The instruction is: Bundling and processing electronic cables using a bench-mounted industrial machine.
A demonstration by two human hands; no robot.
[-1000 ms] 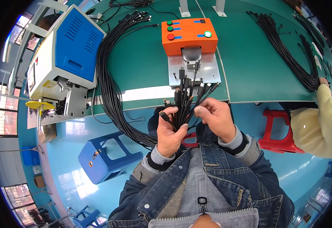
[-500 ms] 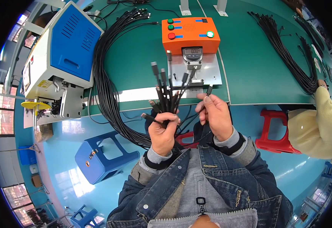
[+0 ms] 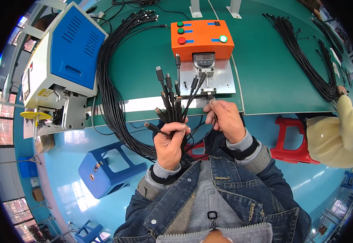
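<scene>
My left hand (image 3: pixel 170 142) is closed round a bunch of black cables (image 3: pixel 175 107), whose plug ends fan upward toward the table. In my right hand (image 3: pixel 227 121), thumb and fingers pinch the plug end of one black cable (image 3: pixel 210 96). That plug points at the front of a metal test fixture (image 3: pixel 225 83), right by its small slot block; whether it is inserted I cannot tell. Behind the fixture's plate stands an orange box (image 3: pixel 202 36) with red and green buttons, one lit. A small grey digital gauge (image 3: pixel 204 60) sits at its front.
A thick black cable bundle (image 3: pixel 107 81) curves over the table's left edge. Beside it stands a blue-and-white machine (image 3: pixel 69 48). More cables (image 3: pixel 306 60) lie at the right, near another person's sleeve (image 3: pixel 342 117). A blue stool (image 3: pixel 103 170) and a red stool (image 3: pixel 287 139) stand below.
My right hand has moved left and slightly forward, bringing its plug from right of the fixture to the fixture's front. My left hand keeps its bunch, shifted slightly left.
</scene>
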